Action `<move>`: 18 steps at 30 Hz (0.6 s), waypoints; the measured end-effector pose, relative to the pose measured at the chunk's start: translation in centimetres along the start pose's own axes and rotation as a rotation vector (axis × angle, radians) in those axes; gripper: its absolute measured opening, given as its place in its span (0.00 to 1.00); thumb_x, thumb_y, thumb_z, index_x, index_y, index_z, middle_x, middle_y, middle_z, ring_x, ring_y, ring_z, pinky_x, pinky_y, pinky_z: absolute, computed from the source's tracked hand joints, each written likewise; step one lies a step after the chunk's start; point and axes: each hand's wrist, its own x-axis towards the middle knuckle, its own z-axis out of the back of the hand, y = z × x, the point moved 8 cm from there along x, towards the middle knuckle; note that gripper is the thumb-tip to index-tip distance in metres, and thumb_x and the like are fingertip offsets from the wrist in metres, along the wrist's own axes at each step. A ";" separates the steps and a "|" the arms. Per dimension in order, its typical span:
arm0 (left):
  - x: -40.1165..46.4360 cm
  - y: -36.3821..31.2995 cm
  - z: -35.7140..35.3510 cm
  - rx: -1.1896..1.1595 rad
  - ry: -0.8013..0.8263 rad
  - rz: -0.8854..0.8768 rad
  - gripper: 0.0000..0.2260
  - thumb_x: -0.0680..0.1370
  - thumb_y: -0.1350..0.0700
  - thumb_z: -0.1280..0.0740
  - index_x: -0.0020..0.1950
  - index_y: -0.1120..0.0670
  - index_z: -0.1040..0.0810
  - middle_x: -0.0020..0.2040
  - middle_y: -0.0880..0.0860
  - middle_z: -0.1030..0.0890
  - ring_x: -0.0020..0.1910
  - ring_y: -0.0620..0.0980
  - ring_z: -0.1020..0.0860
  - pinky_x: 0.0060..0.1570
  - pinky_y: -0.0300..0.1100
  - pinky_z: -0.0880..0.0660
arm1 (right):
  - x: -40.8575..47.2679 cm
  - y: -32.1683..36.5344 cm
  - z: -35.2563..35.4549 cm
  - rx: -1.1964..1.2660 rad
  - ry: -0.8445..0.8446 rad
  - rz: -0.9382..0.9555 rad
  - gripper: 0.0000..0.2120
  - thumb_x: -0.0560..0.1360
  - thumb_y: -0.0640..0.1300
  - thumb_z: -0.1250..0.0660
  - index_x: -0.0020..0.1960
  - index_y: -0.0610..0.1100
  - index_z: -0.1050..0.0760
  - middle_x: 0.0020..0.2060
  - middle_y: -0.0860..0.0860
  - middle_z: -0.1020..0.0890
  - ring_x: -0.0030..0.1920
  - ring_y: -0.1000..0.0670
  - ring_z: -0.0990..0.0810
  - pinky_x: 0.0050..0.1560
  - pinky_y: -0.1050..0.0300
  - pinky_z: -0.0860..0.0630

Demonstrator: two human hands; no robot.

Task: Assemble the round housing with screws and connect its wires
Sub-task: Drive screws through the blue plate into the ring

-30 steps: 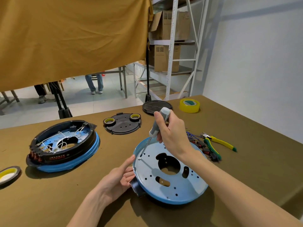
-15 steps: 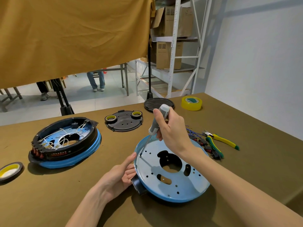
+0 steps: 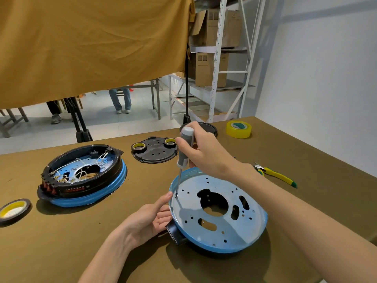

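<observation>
The round housing (image 3: 219, 211), a blue-rimmed metal plate with many holes, lies flat on the surface (image 3: 122, 231) in front of the person. The right hand (image 3: 204, 152) has its grip closed round the screwdriver (image 3: 184, 148), held near upright, tip on a screw point by the plate's left edge. The left hand (image 3: 149, 219) rests against that rim, thumb raised beside the tip, fingers loosely curled; whether they clasp anything cannot be told. The plate appears rigid, fairly light and liable to slide or rock under pressure; bracing at the rim or the black side stub (image 3: 175, 231) seems advisable. A second wired housing (image 3: 81, 176) sits well apart at left.
</observation>
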 end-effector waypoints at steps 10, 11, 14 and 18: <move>-0.2 0.7 0.2 0.155 0.059 0.050 0.34 0.71 0.42 0.24 0.68 0.64 0.23 0.60 0.63 0.16 0.60 0.58 0.16 0.54 0.46 0.17 | 1.1 3.8 0.0 -0.417 0.218 0.100 0.09 0.82 0.54 0.35 0.54 0.49 0.26 0.39 0.53 0.18 0.38 0.53 0.19 0.41 0.50 0.20; -0.2 0.7 0.3 0.156 0.058 0.050 0.34 0.71 0.42 0.24 0.68 0.64 0.23 0.60 0.63 0.16 0.60 0.58 0.16 0.54 0.46 0.17 | 1.1 4.2 0.1 -0.542 0.198 0.116 0.13 0.82 0.59 0.36 0.53 0.49 0.25 0.38 0.53 0.19 0.38 0.52 0.19 0.40 0.50 0.20; -0.2 0.8 0.2 0.154 0.057 0.057 0.34 0.70 0.42 0.23 0.66 0.65 0.22 0.59 0.63 0.15 0.58 0.58 0.15 0.51 0.45 0.16 | 1.3 4.5 0.2 -0.724 0.216 0.082 0.21 0.80 0.66 0.40 0.55 0.49 0.24 0.42 0.52 0.19 0.43 0.48 0.20 0.42 0.51 0.22; -0.2 0.9 0.2 0.155 0.056 0.045 0.32 0.71 0.42 0.24 0.65 0.65 0.22 0.58 0.63 0.15 0.58 0.57 0.15 0.49 0.44 0.16 | 1.4 4.6 -0.2 -0.569 0.383 0.012 0.14 0.80 0.54 0.33 0.62 0.49 0.29 0.47 0.53 0.21 0.46 0.51 0.21 0.39 0.57 0.25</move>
